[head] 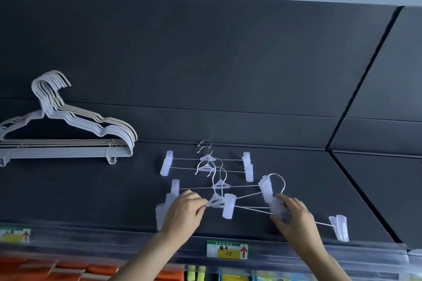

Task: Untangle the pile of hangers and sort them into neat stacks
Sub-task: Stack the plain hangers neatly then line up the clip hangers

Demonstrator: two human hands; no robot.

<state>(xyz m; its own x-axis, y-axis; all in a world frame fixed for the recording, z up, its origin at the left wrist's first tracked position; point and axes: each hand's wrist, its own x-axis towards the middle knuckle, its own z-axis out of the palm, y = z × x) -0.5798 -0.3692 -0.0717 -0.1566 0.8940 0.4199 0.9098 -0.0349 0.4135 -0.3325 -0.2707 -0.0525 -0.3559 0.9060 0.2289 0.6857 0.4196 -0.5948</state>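
— Where is the tangle to be found?
— The tangled clip hangers (228, 203) are seen just above the price label (227, 250), lying on the dark shelf (296, 121) with their wires crossed.

— How are they held?
— The plastic centre piece of one is pinched by the fingertips of the left hand (182, 212), up and left of the label. A clip at the other end of the cluster is gripped in the curled fingers of the right hand (294, 217), up and right of it. Two separate holds are judged to be taken so that one hanger can be drawn out while the rest are steadied (the hooks look threaded through each other).

— What is already sorted?
— A parallel pair of clip hangers (206, 164) is laid further above the label with the hooks aligned. A nested stack of coat hangers (68, 134) lies far to its upper left. The kinds appear to be separated so that each stack sits flat.
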